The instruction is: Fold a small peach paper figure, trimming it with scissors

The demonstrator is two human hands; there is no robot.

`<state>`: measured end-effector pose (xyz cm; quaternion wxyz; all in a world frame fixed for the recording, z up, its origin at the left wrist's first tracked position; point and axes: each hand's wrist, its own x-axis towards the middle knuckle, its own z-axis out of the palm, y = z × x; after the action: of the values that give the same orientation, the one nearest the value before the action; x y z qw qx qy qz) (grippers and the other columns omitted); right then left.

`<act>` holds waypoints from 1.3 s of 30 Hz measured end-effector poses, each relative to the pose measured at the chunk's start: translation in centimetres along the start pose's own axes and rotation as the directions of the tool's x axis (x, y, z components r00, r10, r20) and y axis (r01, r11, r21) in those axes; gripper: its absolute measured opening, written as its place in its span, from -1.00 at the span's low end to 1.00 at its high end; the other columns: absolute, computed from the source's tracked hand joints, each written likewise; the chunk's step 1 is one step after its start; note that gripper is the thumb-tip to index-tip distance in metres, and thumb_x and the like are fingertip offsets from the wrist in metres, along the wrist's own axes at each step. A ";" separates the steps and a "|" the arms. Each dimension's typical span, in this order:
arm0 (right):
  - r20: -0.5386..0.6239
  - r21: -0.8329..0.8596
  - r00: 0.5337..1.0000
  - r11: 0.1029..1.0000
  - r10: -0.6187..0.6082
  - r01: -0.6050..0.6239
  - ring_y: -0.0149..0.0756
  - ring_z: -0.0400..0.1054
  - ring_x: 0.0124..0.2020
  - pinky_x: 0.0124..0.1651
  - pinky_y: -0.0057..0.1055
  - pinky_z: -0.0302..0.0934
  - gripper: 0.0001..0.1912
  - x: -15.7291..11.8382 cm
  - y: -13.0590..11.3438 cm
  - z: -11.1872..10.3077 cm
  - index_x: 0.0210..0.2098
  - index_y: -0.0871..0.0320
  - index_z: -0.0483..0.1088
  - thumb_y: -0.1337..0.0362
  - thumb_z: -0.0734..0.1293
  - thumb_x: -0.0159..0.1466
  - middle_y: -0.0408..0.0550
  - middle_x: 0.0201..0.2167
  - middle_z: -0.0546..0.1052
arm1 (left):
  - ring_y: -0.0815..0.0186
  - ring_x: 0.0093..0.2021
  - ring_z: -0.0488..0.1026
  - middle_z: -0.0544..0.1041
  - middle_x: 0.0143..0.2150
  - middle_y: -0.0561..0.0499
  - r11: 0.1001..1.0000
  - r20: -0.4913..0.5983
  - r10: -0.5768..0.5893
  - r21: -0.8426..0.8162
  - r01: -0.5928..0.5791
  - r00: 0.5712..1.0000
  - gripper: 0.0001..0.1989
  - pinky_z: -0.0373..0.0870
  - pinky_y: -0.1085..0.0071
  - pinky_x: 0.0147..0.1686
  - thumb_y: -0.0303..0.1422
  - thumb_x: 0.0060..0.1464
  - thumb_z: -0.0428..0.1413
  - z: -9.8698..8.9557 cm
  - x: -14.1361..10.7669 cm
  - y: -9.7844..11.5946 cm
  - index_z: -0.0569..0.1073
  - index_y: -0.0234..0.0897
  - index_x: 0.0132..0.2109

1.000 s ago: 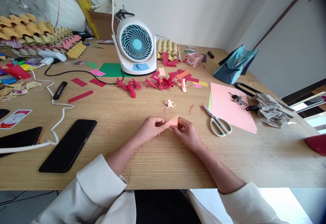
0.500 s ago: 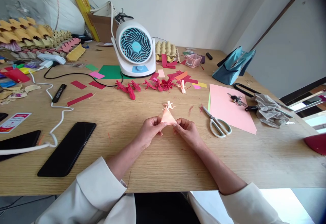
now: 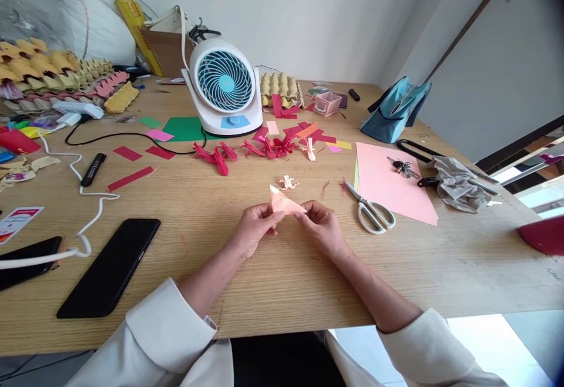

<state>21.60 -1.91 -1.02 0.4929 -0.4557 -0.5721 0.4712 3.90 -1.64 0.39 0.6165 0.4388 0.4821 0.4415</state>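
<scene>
A folded piece of peach paper (image 3: 284,202) is held up between both hands over the table, one point of it facing up and away. My left hand (image 3: 255,226) pinches its lower left side between thumb and fingers. At the right corner, my right hand (image 3: 324,226) grips the same paper with thumb and forefinger. Just beyond it lies a small peach paper figure (image 3: 288,182). Farther back are several crumpled red paper figures (image 3: 220,158) and one pale paper figure (image 3: 311,150). Scissors (image 3: 371,209) with white handles lie to the right of my right hand.
A white fan (image 3: 225,84) stands at the back. Pink paper sheets (image 3: 392,184) with keys (image 3: 404,168) on them lie at right, beside a blue bag (image 3: 396,111). A black phone (image 3: 110,266), a marker (image 3: 93,170) and a white cable (image 3: 97,211) are at left.
The peach paper has turned in the fingers: its upper point has swung left and its right corner now sticks out toward my right hand. The whole view has shifted slightly.
</scene>
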 end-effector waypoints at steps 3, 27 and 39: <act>-0.016 0.101 0.999 0.994 0.039 -0.037 -0.44 0.14 -0.55 -0.49 -0.48 0.04 -0.60 0.2 0.0 0.1 -0.44 0.17 0.39 -0.04 0.49 0.05 -0.21 -0.59 0.34 | 0.49 -0.49 0.21 0.37 -0.48 0.11 1.000 -0.006 -0.011 -0.025 0.011 1.000 -0.64 0.28 0.56 -0.56 -0.15 -0.21 0.36 0.2 -0.2 -0.3 0.50 -0.35 -0.38; 0.054 0.092 0.996 0.993 0.074 -0.079 -0.42 0.20 -0.56 -0.49 -0.48 0.08 -0.56 0.2 -0.1 0.5 -0.49 0.16 0.38 -0.09 0.48 0.02 -0.18 -0.61 0.40 | 0.50 -0.52 0.21 0.31 -0.55 0.14 0.997 -0.031 -0.024 -0.067 0.022 0.999 -0.62 0.27 0.55 -0.55 -0.11 -0.24 0.37 1.1 -0.3 -1.4 0.51 -0.34 -0.43; 0.020 0.060 0.995 0.994 0.094 -0.095 -0.46 0.09 -0.61 -0.56 -0.49 -0.05 -0.60 0.3 0.2 0.1 -0.52 0.15 0.34 -0.03 0.48 0.03 -0.23 -0.65 0.33 | 0.45 -0.48 0.25 0.38 -0.48 0.09 0.986 0.014 0.042 0.159 -0.044 0.999 -0.63 0.26 0.55 -0.58 -0.09 -0.17 0.31 0.4 -0.4 -0.1 0.46 -0.32 -0.42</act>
<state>21.49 -1.60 -1.24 0.4786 -0.4630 -0.5398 0.5150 4.22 -2.12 0.44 0.5723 0.4991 0.5030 0.4127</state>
